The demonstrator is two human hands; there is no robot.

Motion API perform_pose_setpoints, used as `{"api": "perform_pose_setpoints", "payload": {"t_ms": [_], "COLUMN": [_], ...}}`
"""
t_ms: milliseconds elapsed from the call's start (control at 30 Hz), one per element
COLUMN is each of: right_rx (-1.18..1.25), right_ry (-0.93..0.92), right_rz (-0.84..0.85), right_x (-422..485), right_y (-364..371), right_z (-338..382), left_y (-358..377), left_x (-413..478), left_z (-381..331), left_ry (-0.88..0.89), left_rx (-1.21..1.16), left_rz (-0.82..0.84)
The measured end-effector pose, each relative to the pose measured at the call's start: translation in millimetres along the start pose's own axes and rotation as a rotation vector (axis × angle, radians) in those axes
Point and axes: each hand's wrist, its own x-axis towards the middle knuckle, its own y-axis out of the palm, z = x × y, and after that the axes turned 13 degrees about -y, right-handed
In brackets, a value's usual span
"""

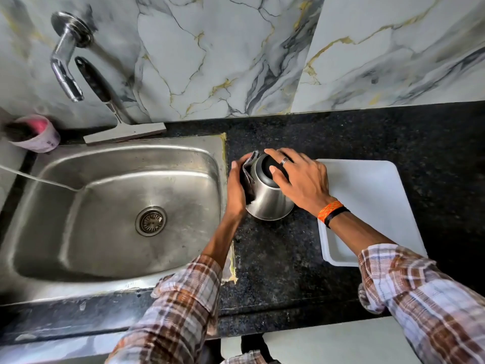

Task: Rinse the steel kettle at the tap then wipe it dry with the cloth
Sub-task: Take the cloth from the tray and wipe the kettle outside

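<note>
1. Bottom of the frame: two checked brown-and-white sleeves [178, 306] reach up over the speckled black stone counter [275, 258].
2. Centre frame, here's the action: the shiny steel kettle with its black lid [270, 198] stands on the counter, between the steel sink [52, 206] on the left and the white plastic tray [367, 185] on the right.
3. The right hand [299, 179] lies spread over the lid, steadying it.
4. The left hand [236, 190] presses a dark grey cloth [249, 177] flat against the kettle's left side, so I'd say we're in the wiping stage.
5. The sink looks drained, so rinsing appears done; the rest of the body probably needs drying.
6. Upper left: the chrome wall tap [65, 56] shows no stream, with a black-handled squeegee [110, 106] leaning on the marble wall [236, 48].
</note>
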Motion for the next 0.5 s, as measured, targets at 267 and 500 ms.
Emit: {"api": "perform_pose_setpoints", "payload": {"t_ms": [267,500], "right_rx": [-0.003,-0.019], "right_ry": [0.005,-0.012], "right_rz": [0.031,0.035], "right_x": [-0.4,-0.5], "right_y": [0.3,0.6], "right_z": [-0.8,-1.7], "left_y": [-15.0,-16.1], "left_x": [40.0,57.8], "left_z": [-8.6,-23.9], "left_ry": [-0.187,-0.218], "left_rx": [0.211,0.256], "left_rz": [0.182,0.319]}}
